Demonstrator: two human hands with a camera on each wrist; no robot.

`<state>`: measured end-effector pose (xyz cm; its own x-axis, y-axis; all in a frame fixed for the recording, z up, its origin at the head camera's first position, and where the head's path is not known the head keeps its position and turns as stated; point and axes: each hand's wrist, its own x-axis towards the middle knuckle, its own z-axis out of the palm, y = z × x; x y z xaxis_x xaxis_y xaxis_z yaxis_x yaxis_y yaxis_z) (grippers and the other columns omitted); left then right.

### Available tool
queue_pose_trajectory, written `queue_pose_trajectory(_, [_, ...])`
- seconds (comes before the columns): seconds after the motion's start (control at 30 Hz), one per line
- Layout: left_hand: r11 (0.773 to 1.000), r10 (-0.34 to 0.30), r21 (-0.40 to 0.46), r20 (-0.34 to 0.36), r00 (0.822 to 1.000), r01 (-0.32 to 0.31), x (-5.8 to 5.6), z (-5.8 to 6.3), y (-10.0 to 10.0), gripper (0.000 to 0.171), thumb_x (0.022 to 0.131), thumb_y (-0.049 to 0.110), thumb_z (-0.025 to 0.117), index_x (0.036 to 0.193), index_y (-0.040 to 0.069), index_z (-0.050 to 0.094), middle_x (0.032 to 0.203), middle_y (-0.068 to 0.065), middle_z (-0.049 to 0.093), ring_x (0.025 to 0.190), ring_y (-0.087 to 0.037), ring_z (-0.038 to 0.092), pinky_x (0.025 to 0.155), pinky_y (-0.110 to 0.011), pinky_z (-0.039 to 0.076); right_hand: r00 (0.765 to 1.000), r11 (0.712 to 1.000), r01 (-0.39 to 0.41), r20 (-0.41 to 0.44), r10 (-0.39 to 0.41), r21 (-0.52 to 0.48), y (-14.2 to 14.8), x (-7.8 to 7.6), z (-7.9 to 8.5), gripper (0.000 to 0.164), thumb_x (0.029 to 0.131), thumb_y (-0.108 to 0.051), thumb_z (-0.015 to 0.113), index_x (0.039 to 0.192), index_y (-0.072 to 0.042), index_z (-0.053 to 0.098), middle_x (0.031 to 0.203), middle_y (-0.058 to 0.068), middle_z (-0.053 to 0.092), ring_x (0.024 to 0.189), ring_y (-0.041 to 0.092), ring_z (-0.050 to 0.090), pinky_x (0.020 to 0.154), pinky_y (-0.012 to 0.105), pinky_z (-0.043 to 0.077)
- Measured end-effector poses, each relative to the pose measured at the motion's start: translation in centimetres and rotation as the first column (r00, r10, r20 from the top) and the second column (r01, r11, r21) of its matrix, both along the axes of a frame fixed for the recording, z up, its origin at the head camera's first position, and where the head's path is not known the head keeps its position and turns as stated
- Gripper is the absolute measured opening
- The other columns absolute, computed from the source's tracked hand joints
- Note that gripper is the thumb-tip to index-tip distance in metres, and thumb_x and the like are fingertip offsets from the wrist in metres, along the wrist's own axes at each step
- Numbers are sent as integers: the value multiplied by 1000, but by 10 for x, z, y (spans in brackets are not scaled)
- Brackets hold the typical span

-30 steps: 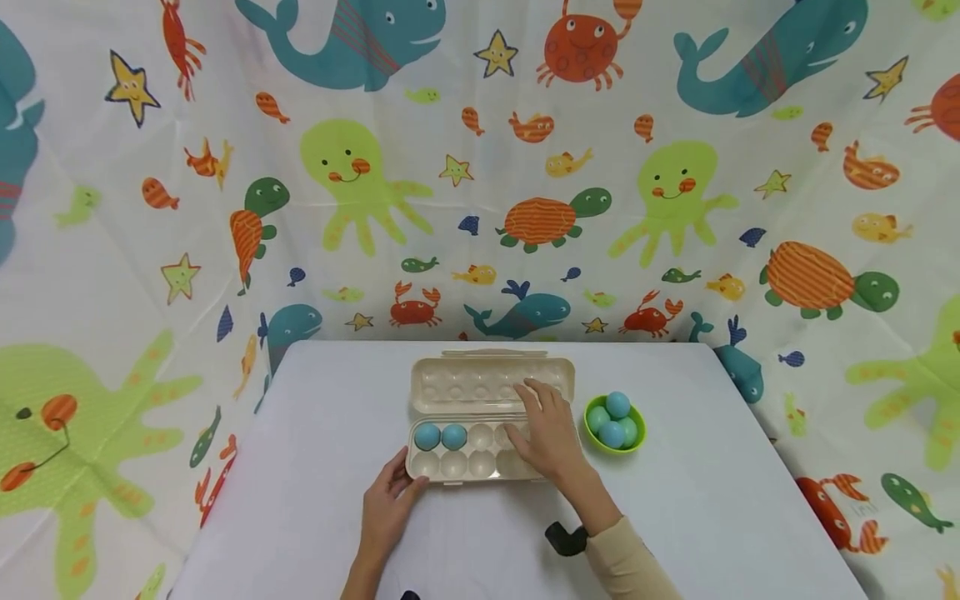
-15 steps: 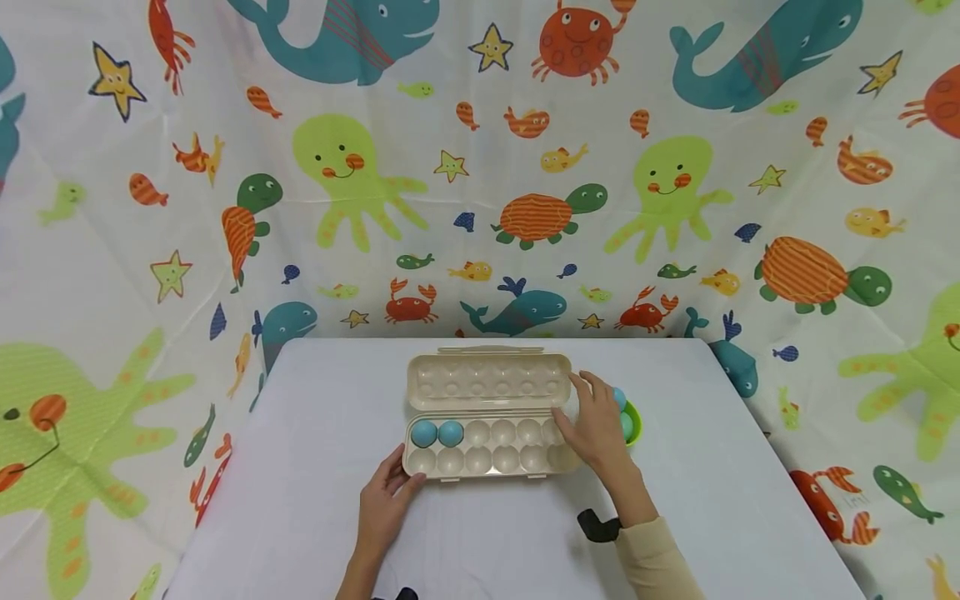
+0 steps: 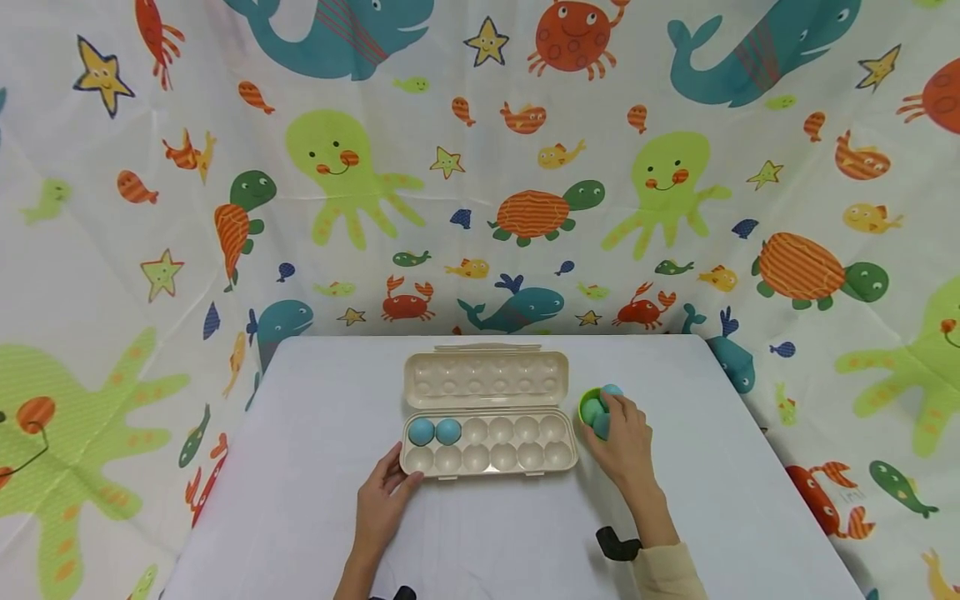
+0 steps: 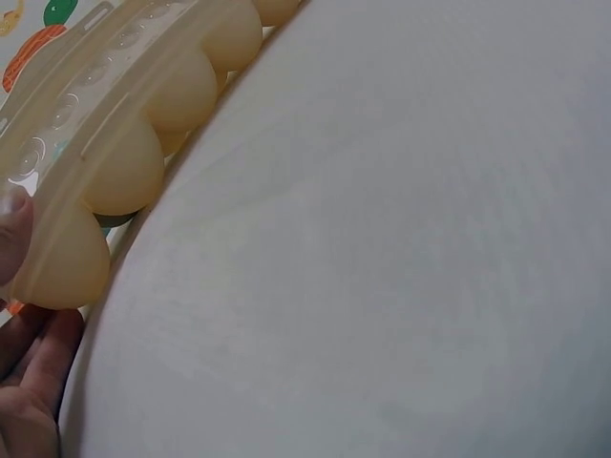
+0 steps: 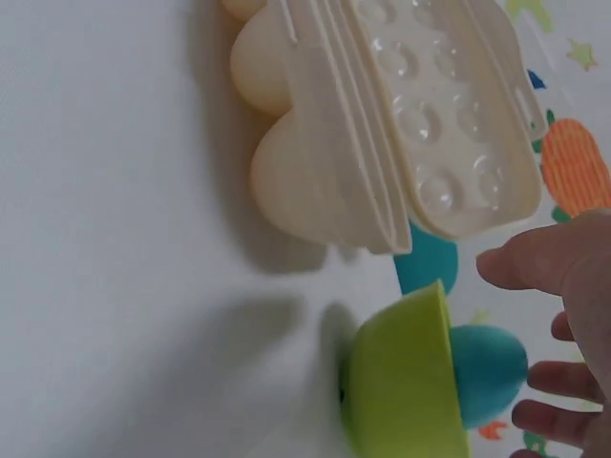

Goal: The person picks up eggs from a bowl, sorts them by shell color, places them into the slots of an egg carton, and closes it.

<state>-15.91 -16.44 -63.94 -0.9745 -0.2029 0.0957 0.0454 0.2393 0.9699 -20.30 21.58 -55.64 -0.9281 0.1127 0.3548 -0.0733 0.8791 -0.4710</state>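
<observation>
Egg carton (image 3: 476, 457), beige, two rows of six cups, mid-table; its lid (image 3: 486, 379) is folded back toward the far side. Two blue eggs (image 3: 435, 431) sit side by side in the back row, far L end.

L hand (image 3: 378, 504) grips the carton's L end: thumb on the top rim, fingers bent under the end cup, pinching it btwn them.

R hand (image 3: 628, 437) is over a small lime-green bowl (image 5: 401, 382) just beside the carton's R end. Its fingers are parted, thumb held away from the rest, fingertips right by a blue-green egg (image 5: 487, 372) in the bowl. Can't tell for sure if they touch it. At least three eggs show in there, blue & green.

R arm has a beige sleeve (image 3: 670, 571), w/ a black device (image 3: 618, 544) by the wrist. White table (image 3: 487, 533); bkgd is a white cloth (image 3: 450, 192) w/ cartoon whales, crabs, octopuses, turtles, etc.
</observation>
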Motion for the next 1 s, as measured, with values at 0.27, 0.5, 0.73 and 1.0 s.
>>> queue_pose_trajectory(0.27, [1000, -5, 13, 1, 1000, 5, 0, -2, -1, 68, 85, 26, 81, 144, 6, 52, 135, -18, 63, 114, -31, 68, 91, -8, 53, 998, 998, 54, 20, -54, 10, 9, 5, -10, 59, 86, -21, 74, 136, 2, 53, 130, 29, 56, 116, 48, 52, 82, 60, 45])
queue_pose_trajectory(0.5, [1000, 4, 19, 27, 1000, -4, 0, 2, 2, 66, 86, 17, 80, 144, 5, 51, 137, -19, 61, 117, -31, 67, 94, -10, 54, 998, 998, 59, 37, -59, 2, 11, 6, -14, 49, 88, -18, 74, 126, 8, 59, 124, 30, 62, 113, 48, 57, 84, 61, 46])
queue_pose_trajectory(0.73, [1000, -14, 22, 50, 999, 13, 12, 36, 5, 64, 88, 10, 78, 144, -1, 49, 136, -24, 61, 116, -35, 67, 95, -18, 57, 997, 999, 46, 68, -46, -5, 10, 4, -15, 49, 88, -17, 75, 127, 9, 58, 126, 30, 62, 115, 48, 58, 88, 62, 45])
queue_pose_trajectory(1.0, [1000, 1, 19, 34, 999, -1, 1, 4, 1, 66, 86, 17, 80, 145, 6, 50, 138, -19, 61, 116, -30, 68, 94, -12, 54, 995, 999, 48, 90, -46, -18, 10, 4, -13, 50, 89, -16, 74, 129, 10, 57, 127, 32, 61, 119, 50, 55, 92, 64, 44])
